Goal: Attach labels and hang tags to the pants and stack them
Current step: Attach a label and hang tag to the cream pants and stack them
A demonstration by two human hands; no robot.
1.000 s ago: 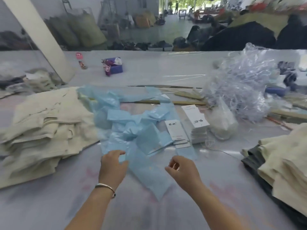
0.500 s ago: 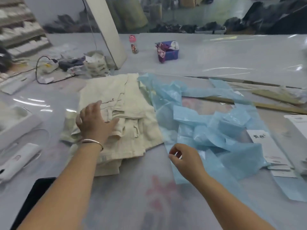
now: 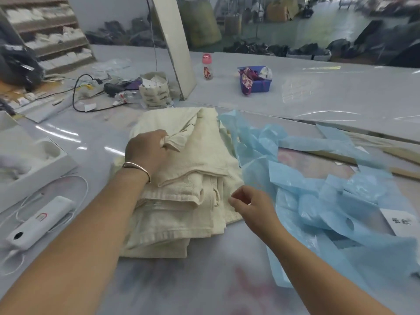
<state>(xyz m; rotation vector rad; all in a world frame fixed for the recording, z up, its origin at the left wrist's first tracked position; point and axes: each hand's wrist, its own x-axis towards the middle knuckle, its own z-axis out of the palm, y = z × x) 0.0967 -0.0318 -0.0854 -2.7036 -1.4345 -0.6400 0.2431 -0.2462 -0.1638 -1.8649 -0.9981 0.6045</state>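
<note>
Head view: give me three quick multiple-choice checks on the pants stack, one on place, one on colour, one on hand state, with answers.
1. Where do the blue plastic bags lie relative to the pants stack?
A. To its right
B. To its left
C. Under it

2. What colour are the pants?
A. Black
B. Cream
C. Red

3. What is the left hand doing?
A. Lying flat on the table
B. Holding the white device
C. Gripping a fold of the top pair

Answers: 1 A, the bags spread along the stack's right edge. 2 B, all visible folds are cream. 3 C, fabric bunches out of its curled fingers.
</note>
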